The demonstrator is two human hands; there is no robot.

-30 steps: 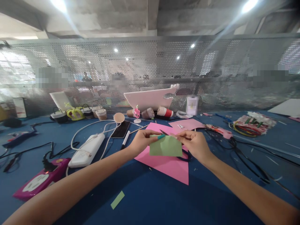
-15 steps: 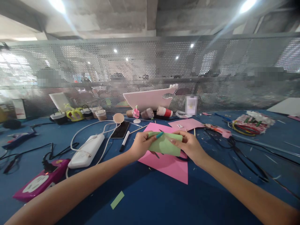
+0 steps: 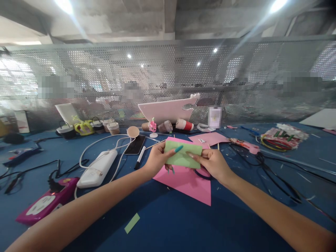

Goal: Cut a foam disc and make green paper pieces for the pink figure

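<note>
Both of my hands hold one light green paper rectangle in the air above a pink paper sheet on the blue table. My left hand pinches the paper's left end, its thumb with a teal nail on the front. At the right end my right hand grips it, thumb on the face of the paper. A black loop, seemingly a scissors handle, shows under my right hand on the pink sheet.
A green paper strip lies near the front. To the left are a white power bank with cable, a phone, a marker and a pink power strip. Paper cups and a mesh screen stand behind; cables run right.
The green paper has been raised and tilted up toward me, its top edge now higher. Both hands shifted slightly up and closer together on it.
</note>
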